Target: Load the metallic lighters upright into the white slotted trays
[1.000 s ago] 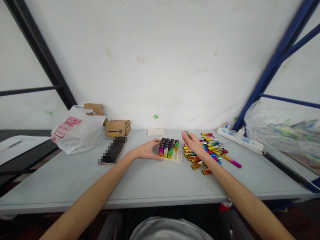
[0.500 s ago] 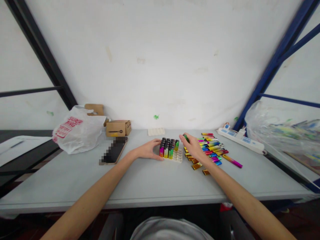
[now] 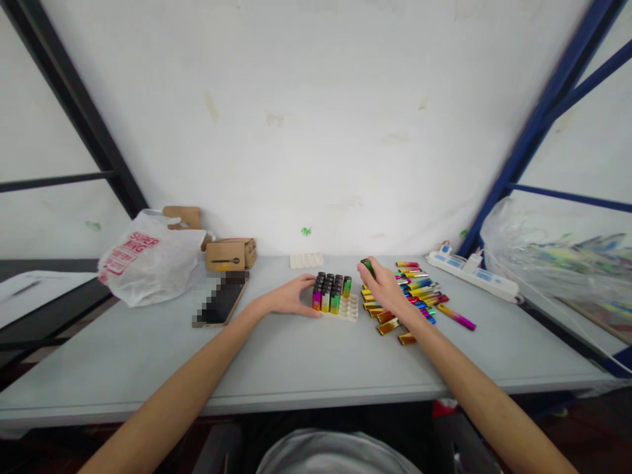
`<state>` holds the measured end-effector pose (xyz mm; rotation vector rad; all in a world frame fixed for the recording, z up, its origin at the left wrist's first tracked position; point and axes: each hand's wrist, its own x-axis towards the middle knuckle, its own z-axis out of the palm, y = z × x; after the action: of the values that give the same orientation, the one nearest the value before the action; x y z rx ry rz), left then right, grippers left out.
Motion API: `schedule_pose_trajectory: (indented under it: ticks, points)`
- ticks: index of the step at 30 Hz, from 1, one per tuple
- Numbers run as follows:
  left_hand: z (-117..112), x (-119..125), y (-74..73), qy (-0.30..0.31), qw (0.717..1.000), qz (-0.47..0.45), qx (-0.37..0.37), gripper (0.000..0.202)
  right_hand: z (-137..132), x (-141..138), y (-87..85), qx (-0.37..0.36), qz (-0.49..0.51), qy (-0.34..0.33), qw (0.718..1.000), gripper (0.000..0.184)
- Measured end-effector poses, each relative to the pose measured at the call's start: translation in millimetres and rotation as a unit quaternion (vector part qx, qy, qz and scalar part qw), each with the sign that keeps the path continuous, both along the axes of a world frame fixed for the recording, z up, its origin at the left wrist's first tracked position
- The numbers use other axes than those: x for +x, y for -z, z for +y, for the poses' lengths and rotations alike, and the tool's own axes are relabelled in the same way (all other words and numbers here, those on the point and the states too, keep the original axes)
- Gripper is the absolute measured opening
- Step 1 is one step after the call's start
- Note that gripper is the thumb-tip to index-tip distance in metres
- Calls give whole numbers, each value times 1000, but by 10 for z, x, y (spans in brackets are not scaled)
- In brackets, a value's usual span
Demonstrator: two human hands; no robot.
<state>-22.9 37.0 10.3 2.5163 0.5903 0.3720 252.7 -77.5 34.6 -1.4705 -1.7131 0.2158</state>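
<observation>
Pinching a green lighter (image 3: pixel 367 264) in the right hand (image 3: pixel 384 286); spreading the fingers of the left hand (image 3: pixel 288 296) around the left side of the tray (image 3: pixel 349 315). Mostly filled with upright lighters (image 3: pixel 335 303), bare slots remaining at right; beyond, on the table (image 3: pixel 276 368), a loose heap of lighters (image 3: pixel 422 284).

Red capitals reading "SUPER" run aslant across the white plastic bag (image 3: pixel 158 260) at the far left of the table. Directly beneath them is a 2nd red word ending in "ING"; its 1st letter is distorted by a crease and cannot be told for sure. Below that, 2 rows of smaller red print slope toward the bag's left edge, too wrinkled and blurred to read. Just right of the bag, the cardboard box (image 3: pixel 226 255) carries 1 dark, long-handled symbol, spoon-like in outline, on its near face. These 5 plain letters, "SUPER", are the clearest.
</observation>
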Motion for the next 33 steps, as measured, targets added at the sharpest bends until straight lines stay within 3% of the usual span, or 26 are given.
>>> schedule_pose_trajectory:
  ticks: [6,12,16,26,30,33]
  points:
    - [14,-3,24,1,1000,-7,1,89,-70,128,-125,30,-120,-79,989,43]
    - [2,-5,6,3,1000,-4,-4,87,-134,188,-168,-98,-93,-130,982,48]
    - [-6,-2,-8,6,1000,5,-2,86,-104,152,-103,-109,-96,-151,978,41]
    - [-6,-2,-2,6,1000,-8,0,83,-27,-38,-73,-78,-281,-111,950,30]
    - [-13,1,-8,4,1000,-4,3,85,-27,-52,-65,-108,-318,-27,941,49]
    - [-12,-6,-2,4,1000,-2,9,86,-29,77,-94,-120,-270,-87,951,57]
